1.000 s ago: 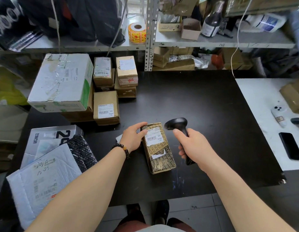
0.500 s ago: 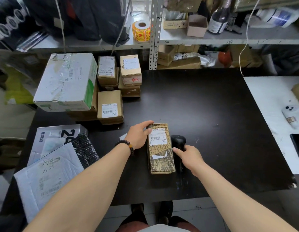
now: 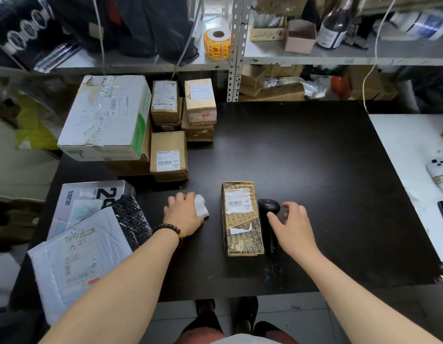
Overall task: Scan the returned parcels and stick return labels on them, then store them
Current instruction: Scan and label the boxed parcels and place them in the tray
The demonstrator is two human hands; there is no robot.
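Observation:
A gold-and-black patterned parcel [image 3: 241, 219] with a white barcode label lies lengthwise on the black table [image 3: 314, 157]. A black handheld scanner [image 3: 268, 207] lies on the table against the parcel's right side. My right hand [image 3: 292, 224] hovers just over the scanner's handle with loose fingers and holds nothing. Left of the parcel, my left hand [image 3: 183, 212] rests on the table and pinches a small white paper sheet [image 3: 201, 206].
Several labelled cardboard boxes [image 3: 168, 155] and a large white box [image 3: 106, 117] stand at the table's back left. Padded mailers [image 3: 76, 259] lie at the front left. A yellow label roll [image 3: 216, 43] sits on the shelf. Phones [image 3: 438, 172] lie on the white table to the right.
My right hand lowered the scanner onto the table beside the parcel and let go of it. My left hand left the parcel and moved left to the white paper.

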